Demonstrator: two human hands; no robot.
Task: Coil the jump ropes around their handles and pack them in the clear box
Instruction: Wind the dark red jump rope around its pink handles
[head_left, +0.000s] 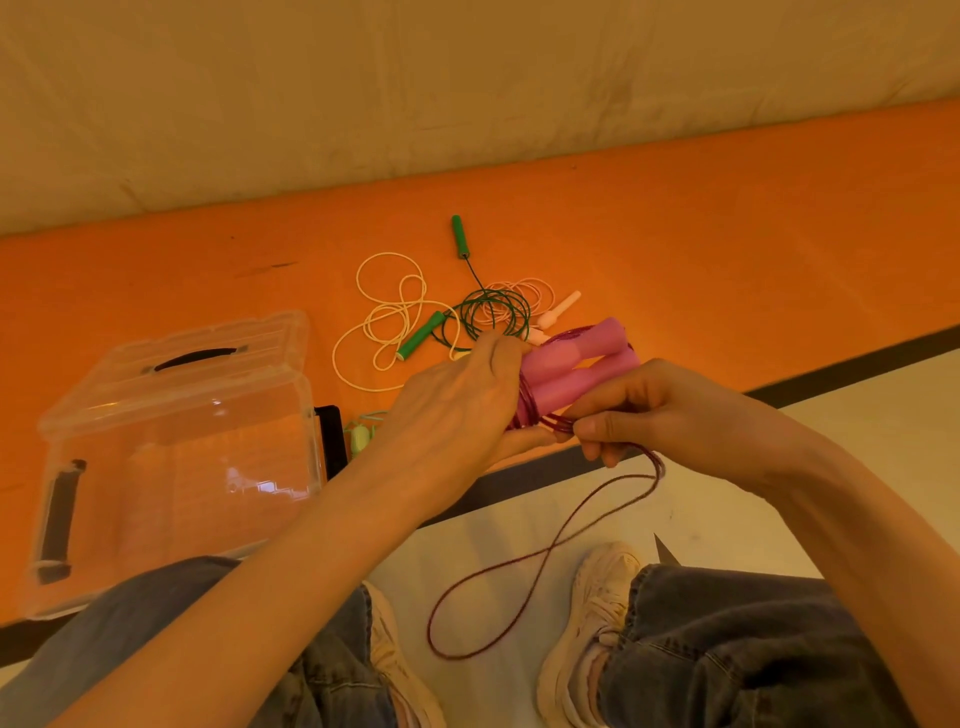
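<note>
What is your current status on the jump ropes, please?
Left hand grips pink handles; right hand pinches maroon rope, part coiled, slack hanging. Green rope loose on mat. Clear box open, nothing blocking.

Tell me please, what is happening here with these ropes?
A seated person is coiling a dark red jump rope around its two pink handles. The left hand holds the handles together, and the right hand pinches the rope beside them. A long loop remains unwound. A green rope and pale ropes lie loose on the orange mat. The clear plastic box looks empty.
</note>
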